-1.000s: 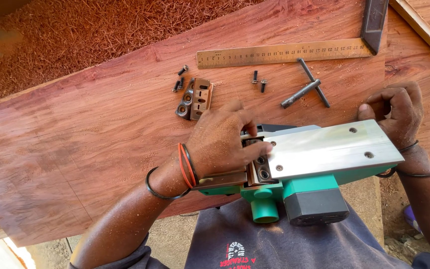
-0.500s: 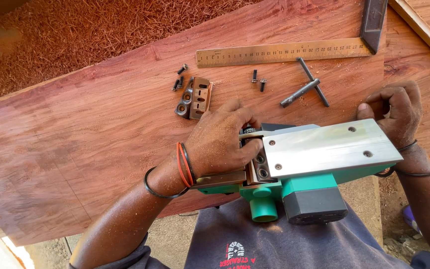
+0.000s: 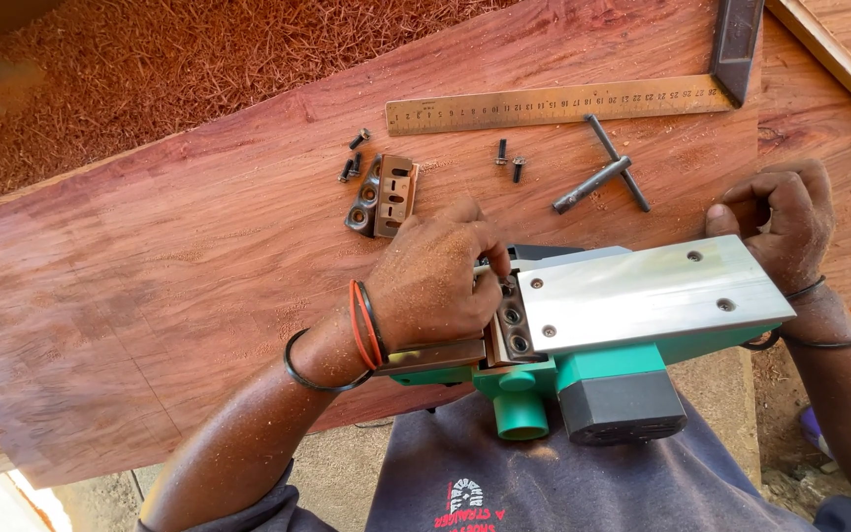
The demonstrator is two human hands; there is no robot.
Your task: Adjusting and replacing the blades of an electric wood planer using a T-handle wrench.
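Note:
A green electric planer (image 3: 603, 325) lies upside down on the edge of a reddish wooden board (image 3: 199, 256), its metal sole plate facing up. My left hand (image 3: 440, 281) rests over the planer's cutter drum, fingers pinched at the blade slot; whether they hold a small part I cannot tell. My right hand (image 3: 775, 222) grips the far right end of the planer's sole plate. A metal blade clamp plate (image 3: 384, 195) and loose screws (image 3: 355, 156) lie on the board just beyond my left hand.
A T-handle socket wrench (image 3: 603, 177) and two more screws (image 3: 509, 158) lie on the board. A steel try square (image 3: 563, 101) with a dark stock (image 3: 738, 44) sits at the far edge. Wood shavings (image 3: 150, 69) cover the ground beyond.
My left hand's fingers have shifted slightly at the cutter drum. The planer and my right hand stay where they were.

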